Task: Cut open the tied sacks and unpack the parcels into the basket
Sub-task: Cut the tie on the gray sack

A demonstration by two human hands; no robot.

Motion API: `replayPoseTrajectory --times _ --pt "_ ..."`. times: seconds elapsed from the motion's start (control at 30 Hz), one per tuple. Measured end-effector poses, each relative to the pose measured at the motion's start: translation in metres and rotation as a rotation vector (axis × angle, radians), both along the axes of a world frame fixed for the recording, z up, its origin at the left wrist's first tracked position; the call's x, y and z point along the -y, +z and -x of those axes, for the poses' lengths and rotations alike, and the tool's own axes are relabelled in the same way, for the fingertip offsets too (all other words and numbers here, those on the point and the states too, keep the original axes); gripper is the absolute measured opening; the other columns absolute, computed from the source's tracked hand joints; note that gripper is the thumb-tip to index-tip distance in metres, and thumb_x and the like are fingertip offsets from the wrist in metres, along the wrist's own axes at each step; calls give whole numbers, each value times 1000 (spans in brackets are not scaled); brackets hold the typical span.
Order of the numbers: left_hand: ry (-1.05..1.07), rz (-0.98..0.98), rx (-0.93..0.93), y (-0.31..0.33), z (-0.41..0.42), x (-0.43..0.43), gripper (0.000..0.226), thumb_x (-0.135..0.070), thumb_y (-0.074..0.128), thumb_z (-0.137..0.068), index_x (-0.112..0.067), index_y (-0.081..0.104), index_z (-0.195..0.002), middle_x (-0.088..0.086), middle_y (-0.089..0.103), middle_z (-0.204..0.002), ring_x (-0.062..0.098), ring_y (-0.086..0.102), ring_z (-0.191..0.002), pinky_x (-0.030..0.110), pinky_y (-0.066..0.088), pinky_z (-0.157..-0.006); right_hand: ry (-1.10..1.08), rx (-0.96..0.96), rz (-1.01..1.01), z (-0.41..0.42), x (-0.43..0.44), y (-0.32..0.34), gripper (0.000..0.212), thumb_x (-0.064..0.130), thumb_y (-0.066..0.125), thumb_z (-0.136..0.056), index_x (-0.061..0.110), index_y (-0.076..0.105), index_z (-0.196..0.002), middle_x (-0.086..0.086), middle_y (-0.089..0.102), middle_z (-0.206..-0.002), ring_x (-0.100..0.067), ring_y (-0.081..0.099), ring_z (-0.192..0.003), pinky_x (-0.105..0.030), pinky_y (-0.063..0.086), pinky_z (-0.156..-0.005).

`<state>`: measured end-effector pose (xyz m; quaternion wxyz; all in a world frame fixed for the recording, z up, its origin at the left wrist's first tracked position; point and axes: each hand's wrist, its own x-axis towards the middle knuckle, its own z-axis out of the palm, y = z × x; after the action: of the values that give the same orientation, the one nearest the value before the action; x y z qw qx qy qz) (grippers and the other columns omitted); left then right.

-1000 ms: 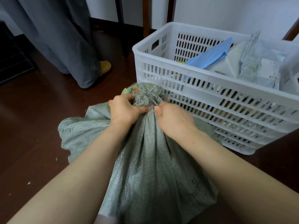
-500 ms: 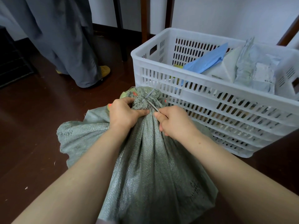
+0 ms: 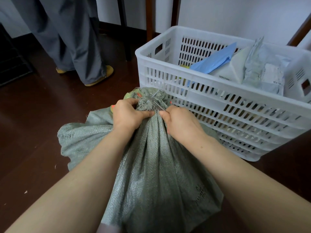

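Head view, looking down along two bare forearms that reach forward from the near edge and meet at the top of one sack (image 3: pixel 151 174). The left hand (image 3: pixel 127 115) is knuckles-up, with its fingers and thumb curled tight round the bunched neck of the sack just below the tie. The right hand (image 3: pixel 180 123) sits just beside it, almost touching, with its fingers folded round the handle of a thin metal tool (image 3: pixel 155 102) whose bright tip points away, up and to the left, into the gathered top; I cannot tell whether it is a knife or scissors. So both hands are closed, each on its own thing. The sack is grey-green woven plastic, standing on the dark wooden floor (image 3: pixel 33 132) in the near middle, with a flap of it spread out to the left. One white slotted basket (image 3: pixel 218 96) stands on the floor just right of the sack and beyond it, touching or nearly touching the sack's top. Three parcels show plainly inside it: a blue parcel (image 3: pixel 215 60) leaning on the left, a white parcel (image 3: pixel 235 69) in the middle, and a grey wrapped parcel (image 3: pixel 262 71) upright on the right. At far left a person (image 3: pixel 72 39) in grey trousers stands in two yellow shoes (image 3: pixel 109 71).
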<state>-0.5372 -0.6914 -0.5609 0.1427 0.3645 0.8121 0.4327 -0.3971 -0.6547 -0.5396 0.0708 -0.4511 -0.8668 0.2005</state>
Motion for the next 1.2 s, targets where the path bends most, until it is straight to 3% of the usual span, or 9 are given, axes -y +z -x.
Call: replayPoseTrajectory --times 0.07,0.2,0.43,0.6,0.77,0.87,1.03,1.2 --pt "0 8 -7 -1 0 0 72 -31 88 -61 -4 62 -122 9 62 -127 18 56 -118 16 33 -85 36 41 -16 1 3 0 17 25 35 -103 14 47 -106 1 48 -72 -14 47 -60 -30 34 -49" --pt "0 15 -4 -3 2 0 73 -30 90 -59 -3 63 -121 9 63 -125 19 57 -116 20 38 -89 36 99 -91 5 8 -3 13 9 42 -98 9 49 -109 0 43 -69 -22 54 -68 -36 46 -59" --pt "-42 46 -86 -5 -5 2 69 -30 89 -60 -3 64 -119 10 65 -122 21 59 -114 23 40 -89 -14 91 -48 14 6 -2 8 16 42 -99 10 48 -100 0 43 -68 -24 53 -71 -32 36 -52" --pt "17 41 -79 -4 6 3 69 -32 90 -57 -3 67 -115 10 67 -118 24 59 -112 33 44 -98 23 76 -29 10 12 0 9 19 41 -100 14 45 -94 2 40 -68 -23 51 -74 -34 41 -61" --pt "-54 29 -149 -5 -6 2 59 -29 88 -62 -4 69 -112 10 68 -116 23 60 -110 27 43 -88 -20 49 18 10 7 2 12 20 41 -99 12 46 -93 -2 47 -75 -25 54 -77 -33 41 -59" --pt "-40 22 -140 -3 0 5 61 -30 90 -58 -4 70 -109 10 69 -112 23 61 -108 29 46 -91 -4 46 43 11 10 4 16 21 39 -100 13 43 -87 1 43 -72 -23 51 -74 -31 36 -54" --pt "-34 20 -154 -7 4 6 64 -31 89 -59 -2 68 -112 12 68 -115 25 61 -109 31 43 -99 10 50 47 10 15 1 16 19 38 -100 14 44 -86 1 41 -71 -25 51 -77 -32 39 -63" --pt "-83 43 -184 -4 2 5 61 -31 88 -61 -4 69 -111 10 69 -113 21 62 -106 26 44 -87 -22 16 79 12 12 6 18 23 38 -100 14 45 -86 2 42 -71 -20 50 -71 -31 35 -56"
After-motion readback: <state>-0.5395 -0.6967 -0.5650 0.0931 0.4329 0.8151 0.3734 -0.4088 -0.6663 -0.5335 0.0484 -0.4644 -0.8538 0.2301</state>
